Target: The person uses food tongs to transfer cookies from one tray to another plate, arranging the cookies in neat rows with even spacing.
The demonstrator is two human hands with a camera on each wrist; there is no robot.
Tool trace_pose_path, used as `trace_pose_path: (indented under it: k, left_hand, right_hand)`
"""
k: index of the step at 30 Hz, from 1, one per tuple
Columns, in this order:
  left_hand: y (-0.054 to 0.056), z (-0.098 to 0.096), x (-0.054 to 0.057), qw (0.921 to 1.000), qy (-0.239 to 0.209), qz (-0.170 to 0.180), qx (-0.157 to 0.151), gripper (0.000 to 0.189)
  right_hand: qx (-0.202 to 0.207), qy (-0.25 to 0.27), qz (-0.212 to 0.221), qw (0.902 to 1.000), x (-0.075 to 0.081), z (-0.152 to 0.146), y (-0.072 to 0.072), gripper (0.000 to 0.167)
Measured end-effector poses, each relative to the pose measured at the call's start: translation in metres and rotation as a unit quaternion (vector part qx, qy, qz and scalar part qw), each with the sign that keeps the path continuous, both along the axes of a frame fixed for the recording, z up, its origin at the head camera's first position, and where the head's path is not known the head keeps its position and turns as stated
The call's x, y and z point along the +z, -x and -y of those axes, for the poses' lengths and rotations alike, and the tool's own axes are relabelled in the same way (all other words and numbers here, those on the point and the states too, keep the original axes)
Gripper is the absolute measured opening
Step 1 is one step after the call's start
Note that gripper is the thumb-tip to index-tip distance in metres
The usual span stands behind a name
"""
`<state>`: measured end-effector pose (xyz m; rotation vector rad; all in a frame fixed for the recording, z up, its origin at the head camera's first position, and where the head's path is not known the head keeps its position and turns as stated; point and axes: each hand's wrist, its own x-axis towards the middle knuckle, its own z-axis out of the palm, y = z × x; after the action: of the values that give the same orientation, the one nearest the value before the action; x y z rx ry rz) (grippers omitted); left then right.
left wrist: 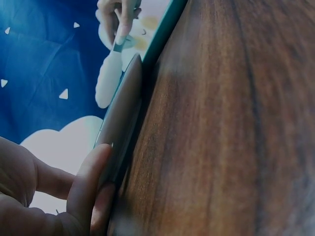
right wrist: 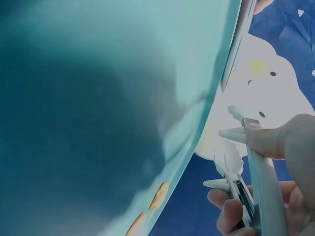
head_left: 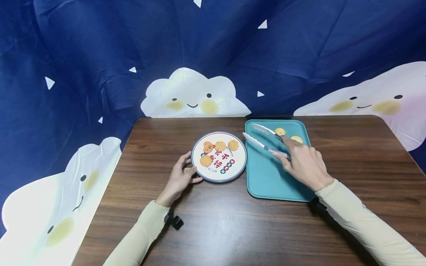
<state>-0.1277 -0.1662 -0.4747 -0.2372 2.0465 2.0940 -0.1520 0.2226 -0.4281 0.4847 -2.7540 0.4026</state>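
Observation:
My left hand grips the left rim of a round white plate with a blue edge and printed lettering. On the plate lie several cookies, among them a pretzel-shaped one, a swirl cookie and a plain round one. Over the teal tray, my right hand holds metal tongs, their arms spread with nothing between the tips. Near the tray's far edge lie a scalloped cookie and a round cookie, the latter close to my right index finger.
All of it rests on a brown wooden table. The plate's right edge sits right beside the tray's left rim. Behind the table hangs a blue cloth with white clouds. A small black block shows by the left wrist.

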Motion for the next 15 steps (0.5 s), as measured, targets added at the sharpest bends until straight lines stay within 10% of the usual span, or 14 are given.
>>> trace_pose_path:
  k: [15]
  left_hand:
    - [0.001, 0.001, -0.001, 1.0000, 0.001, 0.002, -0.003, 0.068]
  right_hand:
    - [-0.046, -0.028, 0.022, 0.9983, -0.001, -0.038, 0.012, 0.066]
